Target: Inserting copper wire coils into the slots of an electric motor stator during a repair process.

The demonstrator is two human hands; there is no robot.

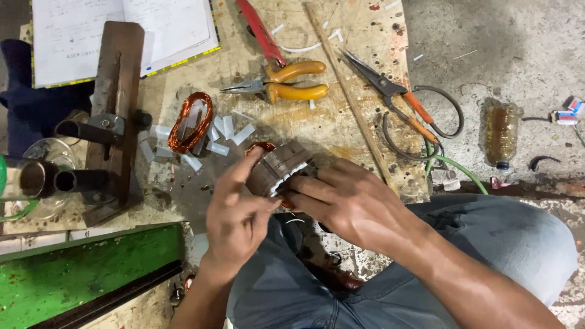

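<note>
Both hands on the motor stator (281,167), just below the copper wire coil (190,122): left hand (234,213) pinching its near edge, right hand (347,201) cupping its side. Yellow-handled pliers (286,84) lie above the stator, scissors (402,100) to its upper right.

Worn wooden board (341,131) w/ copper wire coil (189,122), yellow pliers (286,82), scissors (399,100), white paper strips (222,131), wooden stick (347,91)

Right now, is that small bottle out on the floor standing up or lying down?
Lying down. The small bottle rests on its side on the concrete floor, cap end toward the person, with yellowish liquid spread along its length.
</note>
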